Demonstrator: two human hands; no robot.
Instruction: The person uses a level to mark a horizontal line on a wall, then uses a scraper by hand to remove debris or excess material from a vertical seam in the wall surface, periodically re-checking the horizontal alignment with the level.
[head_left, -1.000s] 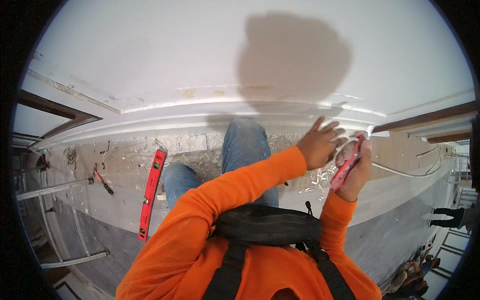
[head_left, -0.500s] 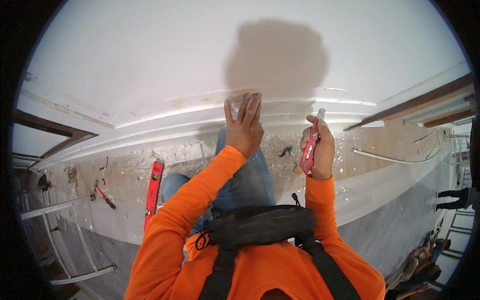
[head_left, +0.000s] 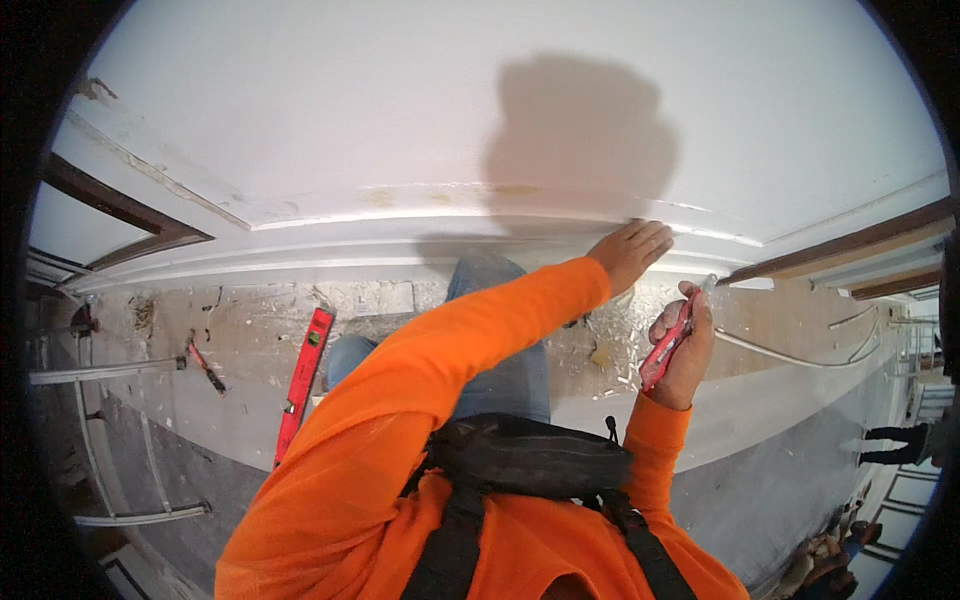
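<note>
My left hand [head_left: 630,254] reaches across to the right, its fingers stretched out and resting along the top of the white baseboard [head_left: 365,240]. Just right of it and closer to me, my right hand [head_left: 692,362] is closed around a red utility knife [head_left: 668,350]. The knife's grey tip points up toward the wall [head_left: 300,120], apart from the baseboard. Yellowish patches and a white line mark the wall just above the trim.
Shavings and scraps [head_left: 625,325] litter the floor by my knees. A red spirit level [head_left: 304,385] lies to my left, beyond it a red-and-black hand tool [head_left: 205,362] and a metal frame [head_left: 110,373]. Brown-edged boards [head_left: 850,242] and a curved strip [head_left: 790,348] are at right; another person's legs [head_left: 893,445] show.
My left hand has slid to the right along the baseboard. My right hand, still holding the utility knife, has shifted right and slightly nearer to me. The view has moved a little.
</note>
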